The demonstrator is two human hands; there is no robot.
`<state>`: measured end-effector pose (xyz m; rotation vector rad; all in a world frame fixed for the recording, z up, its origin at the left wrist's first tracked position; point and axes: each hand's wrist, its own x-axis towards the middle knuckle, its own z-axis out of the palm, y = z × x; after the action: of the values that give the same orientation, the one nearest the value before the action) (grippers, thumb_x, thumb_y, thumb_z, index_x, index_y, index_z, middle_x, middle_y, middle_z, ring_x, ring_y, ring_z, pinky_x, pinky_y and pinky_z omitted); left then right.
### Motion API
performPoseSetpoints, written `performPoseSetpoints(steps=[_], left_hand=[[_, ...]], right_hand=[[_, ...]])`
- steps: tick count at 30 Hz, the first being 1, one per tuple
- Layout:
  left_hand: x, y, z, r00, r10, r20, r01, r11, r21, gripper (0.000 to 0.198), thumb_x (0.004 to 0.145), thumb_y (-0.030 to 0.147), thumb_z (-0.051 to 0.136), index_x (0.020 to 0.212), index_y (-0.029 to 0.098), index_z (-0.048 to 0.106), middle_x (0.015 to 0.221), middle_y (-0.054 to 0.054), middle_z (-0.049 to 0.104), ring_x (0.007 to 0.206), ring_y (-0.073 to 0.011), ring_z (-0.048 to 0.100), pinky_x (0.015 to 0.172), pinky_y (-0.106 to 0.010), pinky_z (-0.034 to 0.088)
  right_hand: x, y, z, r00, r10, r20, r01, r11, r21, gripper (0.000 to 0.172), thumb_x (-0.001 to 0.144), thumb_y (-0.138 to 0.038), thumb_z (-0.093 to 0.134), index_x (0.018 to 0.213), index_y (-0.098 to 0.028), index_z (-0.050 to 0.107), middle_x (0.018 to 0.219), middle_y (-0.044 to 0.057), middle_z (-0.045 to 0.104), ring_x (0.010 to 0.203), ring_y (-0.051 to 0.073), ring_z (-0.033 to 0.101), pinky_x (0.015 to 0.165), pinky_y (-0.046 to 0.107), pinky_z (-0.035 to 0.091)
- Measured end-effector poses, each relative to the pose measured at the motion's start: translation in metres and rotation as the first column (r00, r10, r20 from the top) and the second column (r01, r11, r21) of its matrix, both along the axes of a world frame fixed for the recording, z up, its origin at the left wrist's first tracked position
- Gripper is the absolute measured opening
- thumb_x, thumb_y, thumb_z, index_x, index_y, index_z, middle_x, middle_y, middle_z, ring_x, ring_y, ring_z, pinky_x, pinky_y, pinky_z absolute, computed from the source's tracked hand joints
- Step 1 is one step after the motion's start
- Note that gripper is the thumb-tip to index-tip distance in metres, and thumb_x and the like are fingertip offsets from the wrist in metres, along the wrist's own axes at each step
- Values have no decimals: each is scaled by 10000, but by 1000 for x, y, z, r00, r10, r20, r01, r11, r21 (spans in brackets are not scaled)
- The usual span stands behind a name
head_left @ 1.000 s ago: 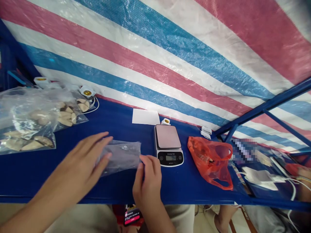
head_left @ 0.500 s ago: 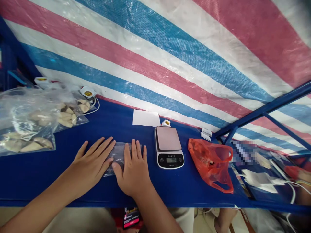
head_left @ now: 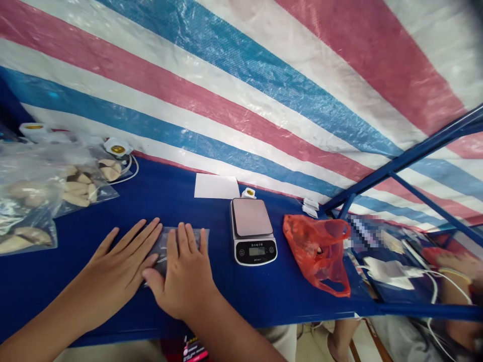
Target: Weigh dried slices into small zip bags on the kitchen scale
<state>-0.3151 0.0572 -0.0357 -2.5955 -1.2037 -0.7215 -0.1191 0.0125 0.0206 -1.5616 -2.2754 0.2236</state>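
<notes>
Both hands lie flat, fingers spread, low and left of centre: left hand (head_left: pixel 113 269) beside right hand (head_left: pixel 184 281), pressing a small clear plastic bag (head_left: pixel 168 241) onto the blue table (head_left: pixel 264 296). Bags of pale pieces (head_left: pixel 41 193) sit at far left, a red bag (head_left: pixel 319 251) right of centre, a scale (head_left: pixel 252 231) between.

Bare blue table surface (head_left: pixel 211 211) lies open between the flattened clear bag (head_left: pixel 168 244) and the digital scale (head_left: pixel 253 230) to its right. The far lane is bounded by a white paper sheet (head_left: pixel 216 186) and the striped tarp (head_left: pixel 241 90). Left passage is obstructed by filled plastic bags (head_left: pixel 33 196). Right of the scale, a red plastic bag (head_left: pixel 319 249) and the blue frame bars (head_left: pixel 396 166) block access.
</notes>
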Motion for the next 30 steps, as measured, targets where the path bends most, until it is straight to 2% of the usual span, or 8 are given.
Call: performPoseSetpoints(steps=[8, 11, 14, 18, 20, 22, 26, 30], left_hand=[[3, 0, 2, 998, 54, -14, -55, 995, -81, 713, 1005, 425, 326, 1651, 348, 35, 1595, -31, 456, 1435, -328, 471, 1163, -600, 334], [2, -3, 2, 997, 73, -3, -73, 991, -115, 677, 1009, 466, 304, 1650, 321, 144, 1595, -29, 455, 1455, -316, 446, 1189, -591, 319], [4, -3, 1, 991, 130, -31, -133, 974, -185, 642, 1015, 473, 280, 1619, 253, 303, 1603, -47, 439, 1490, -296, 400, 1219, -565, 297], [17, 7, 9, 939, 337, -66, -341, 896, -284, 741, 998, 531, 228, 1564, 83, 399, 1628, -138, 376, 1528, -323, 325, 1242, -557, 261], [26, 13, 18, 886, 458, -77, -456, 827, -329, 813, 980, 556, 193, 1550, 11, 389, 1619, -196, 373, 1524, -361, 317, 1231, -586, 256], [32, 15, 29, 855, 511, -91, -509, 790, -343, 861, 961, 593, 188, 1559, -1, 359, 1571, -238, 436, 1499, -394, 347, 1207, -626, 255], [28, 7, 44, 879, 460, -125, -477, 838, -265, 967, 861, 738, 376, 1577, 89, 356, 1441, -255, 558, 1362, -448, 488, 1154, -681, 272], [17, -6, 45, 917, 380, -122, -396, 904, -164, 1023, 799, 771, 521, 1567, 114, 366, 1345, -257, 613, 1209, -464, 585, 1071, -669, 375]], right_hand=[[26, -2, -18, 990, -139, -21, 137, 988, -72, 762, 1035, -509, 433, 1589, -1, 311, 1663, 239, 249, 1561, 367, 176, 1257, 580, 237], [32, -12, -15, 985, -153, -77, 149, 987, -52, 732, 1022, -418, 487, 1574, 31, 321, 1645, 264, 278, 1549, 381, 218, 1236, 583, 297], [41, -35, -16, 963, -164, -212, 170, 985, 11, 632, 1030, -322, 480, 1585, -58, 335, 1607, 215, 401, 1497, 311, 385, 1174, 497, 443], [57, -71, -26, 869, -274, -411, 321, 946, 47, 451, 1054, -346, 462, 1486, -219, 486, 1457, 129, 597, 1337, 264, 586, 1054, 445, 562], [63, -80, -31, 808, -336, -484, 392, 920, 17, 401, 1064, -373, 442, 1423, -230, 547, 1399, 123, 637, 1286, 267, 624, 1026, 446, 575], [66, -83, -32, 770, -370, -520, 427, 904, -11, 386, 1068, -386, 433, 1387, -223, 577, 1360, 127, 660, 1252, 265, 645, 1012, 439, 578], [71, -79, -32, 819, -305, -486, 367, 930, 34, 367, 1055, -344, 471, 1389, -226, 571, 1328, 120, 682, 1212, 246, 672, 971, 386, 599], [74, -78, -32, 849, -265, -456, 337, 938, 82, 376, 1044, -301, 490, 1413, -243, 535, 1321, 106, 685, 1204, 228, 676, 957, 356, 606]])
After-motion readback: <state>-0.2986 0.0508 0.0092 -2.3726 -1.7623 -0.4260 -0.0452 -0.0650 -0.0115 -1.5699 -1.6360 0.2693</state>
